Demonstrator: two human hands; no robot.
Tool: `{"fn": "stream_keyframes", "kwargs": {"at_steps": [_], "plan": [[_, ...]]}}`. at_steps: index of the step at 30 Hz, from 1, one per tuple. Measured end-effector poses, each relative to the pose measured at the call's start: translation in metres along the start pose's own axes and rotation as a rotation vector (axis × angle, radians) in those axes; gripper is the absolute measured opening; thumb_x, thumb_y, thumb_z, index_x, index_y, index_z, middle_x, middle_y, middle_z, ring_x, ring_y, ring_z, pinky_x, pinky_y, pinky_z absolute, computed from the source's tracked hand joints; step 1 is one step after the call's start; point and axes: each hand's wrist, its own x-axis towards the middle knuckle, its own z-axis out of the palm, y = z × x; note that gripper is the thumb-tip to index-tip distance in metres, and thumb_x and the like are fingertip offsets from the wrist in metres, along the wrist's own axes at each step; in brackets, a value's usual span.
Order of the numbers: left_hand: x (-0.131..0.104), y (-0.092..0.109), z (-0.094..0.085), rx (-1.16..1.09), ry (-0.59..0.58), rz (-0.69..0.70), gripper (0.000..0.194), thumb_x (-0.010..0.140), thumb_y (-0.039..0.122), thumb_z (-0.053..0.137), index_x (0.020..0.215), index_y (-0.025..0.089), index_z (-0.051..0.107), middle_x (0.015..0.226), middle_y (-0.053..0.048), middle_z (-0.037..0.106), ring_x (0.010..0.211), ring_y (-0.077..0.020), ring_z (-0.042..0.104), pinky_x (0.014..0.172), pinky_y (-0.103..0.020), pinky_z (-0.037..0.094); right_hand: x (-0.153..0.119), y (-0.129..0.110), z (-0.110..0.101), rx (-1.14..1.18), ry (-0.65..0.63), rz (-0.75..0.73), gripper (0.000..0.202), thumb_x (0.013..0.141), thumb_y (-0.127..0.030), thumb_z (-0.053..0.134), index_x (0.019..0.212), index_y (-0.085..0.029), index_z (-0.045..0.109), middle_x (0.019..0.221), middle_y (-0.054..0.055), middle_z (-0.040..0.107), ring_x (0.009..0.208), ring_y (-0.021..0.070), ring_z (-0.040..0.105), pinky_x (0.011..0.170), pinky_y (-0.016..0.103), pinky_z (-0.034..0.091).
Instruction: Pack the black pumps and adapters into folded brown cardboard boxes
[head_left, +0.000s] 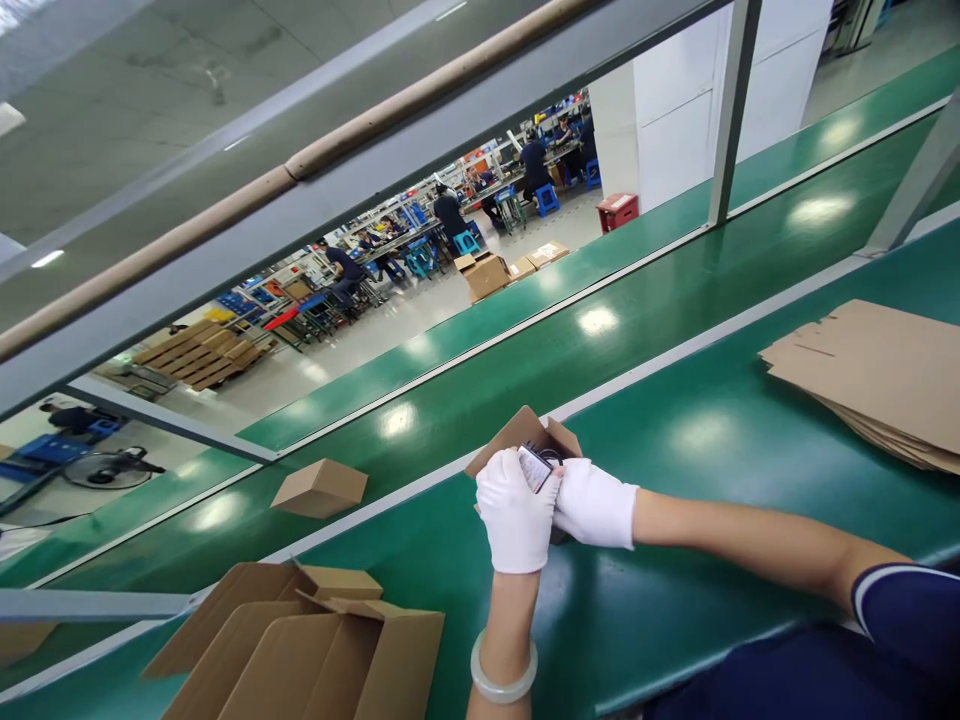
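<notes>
My left hand (517, 515), in a white glove, is closed around a small black device with a white printed label (535, 468). Beside it on the right, my gloved right hand (596, 502) is closed, its fingertips meeting the left hand at the device's edge; what it grips is mostly hidden. A dark cable (552, 457) shows just behind the device. Right behind both hands stands an open cardboard box (510, 432) with its flaps up, its inside largely covered by my hands.
Open cartons (300, 660) sit at the lower left of the green bench (697, 430). Flat cardboard sheets (885, 375) are stacked at the right. A closed box (321, 488) lies on the green conveyor belt (480, 370) beyond. Metal posts (731, 120) rise between. Several people work at far tables.
</notes>
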Motion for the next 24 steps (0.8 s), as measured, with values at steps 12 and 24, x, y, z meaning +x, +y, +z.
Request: {"fn": "stream_keyframes", "kwargs": {"at_steps": [12,24], "plan": [[0.036,-0.010,0.025,-0.082,-0.551,-0.016,0.056,0.078,0.043,0.067,0.118,0.009,0.045,0.112,-0.016,0.054,0.103,-0.0315,0.050,0.086,-0.043,0.044,-0.042,0.067,-0.018,0.262,0.815,-0.095,0.025,0.090,-0.016,0.041,0.105,-0.018,0.060,0.107,0.009,0.065,0.103,0.0177,0.060,0.090,0.038,0.050],[0.073,-0.029,0.055,-0.186,-0.665,0.216,0.062,0.073,0.060,0.064,0.113,0.015,0.049,0.103,-0.011,0.055,0.097,-0.0296,0.051,0.081,-0.040,0.045,0.044,0.103,0.032,1.017,0.359,0.381,0.075,0.082,-0.068,0.044,0.142,-0.022,0.038,0.147,0.006,0.035,0.138,0.0267,0.028,0.116,0.046,0.020]]}}
